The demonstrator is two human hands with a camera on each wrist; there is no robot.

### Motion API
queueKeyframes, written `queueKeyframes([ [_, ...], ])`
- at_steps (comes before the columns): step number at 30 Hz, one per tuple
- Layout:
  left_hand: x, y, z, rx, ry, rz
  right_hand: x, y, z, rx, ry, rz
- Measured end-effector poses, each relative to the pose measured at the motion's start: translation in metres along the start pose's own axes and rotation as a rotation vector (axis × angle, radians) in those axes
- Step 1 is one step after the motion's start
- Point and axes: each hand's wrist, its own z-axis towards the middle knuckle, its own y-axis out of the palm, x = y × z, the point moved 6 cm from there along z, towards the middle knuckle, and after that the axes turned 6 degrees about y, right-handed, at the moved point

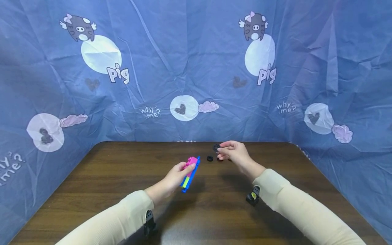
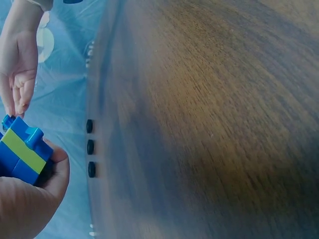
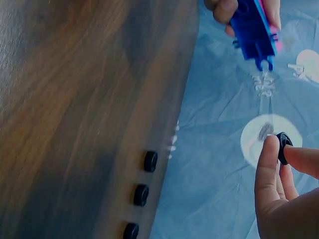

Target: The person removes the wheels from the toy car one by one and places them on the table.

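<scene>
My left hand (image 1: pixel 173 177) grips a toy car body built of bricks, with a blue base (image 1: pixel 192 176), pink bricks (image 1: pixel 192 161) on top and a yellow-green brick (image 1: pixel 185 181) at the near end. The body is held tilted above the table; in the right wrist view its blue underside (image 3: pixel 253 32) shows, with small pegs at the sides. My right hand (image 1: pixel 238 156) pinches a small black wheel (image 3: pixel 284 148) between thumb and fingers, a short way right of the car body and apart from it.
Three more black wheels (image 3: pixel 150 162) stand in a row near the far edge of the brown wooden table (image 1: pixel 122 177), below my right hand. Behind the table hangs a blue printed cloth (image 1: pixel 196 78), which also runs along both sides.
</scene>
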Motion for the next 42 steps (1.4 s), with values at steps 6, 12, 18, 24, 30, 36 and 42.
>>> queueKeyframes([
  [6, 0.001, 0.001, -0.001, -0.019, 0.010, 0.052, 0.010, -0.020, 0.011, 0.070, 0.084, -0.031],
  [12, 0.001, 0.002, -0.004, -0.030, 0.021, 0.080, 0.023, -0.045, 0.021, 0.113, 0.145, -0.004],
  [18, 0.000, 0.001, -0.003, -0.002, 0.016, 0.082, 0.036, -0.065, 0.028, 0.153, 0.198, 0.022],
  [24, 0.000, -0.001, -0.002, 0.010, -0.006, 0.052, 0.047, -0.081, 0.036, 0.205, 0.224, 0.026],
  [30, 0.000, 0.004, -0.006, -0.040, -0.018, -0.001, 0.060, -0.097, 0.044, 0.247, 0.273, 0.034],
  [36, 0.000, 0.004, -0.009, -0.056, -0.048, -0.016, 0.072, -0.110, 0.051, 0.287, 0.307, 0.027],
  [42, -0.002, 0.005, -0.009, -0.071, -0.041, -0.030, 0.090, -0.115, 0.051, 0.309, 0.353, 0.024],
])
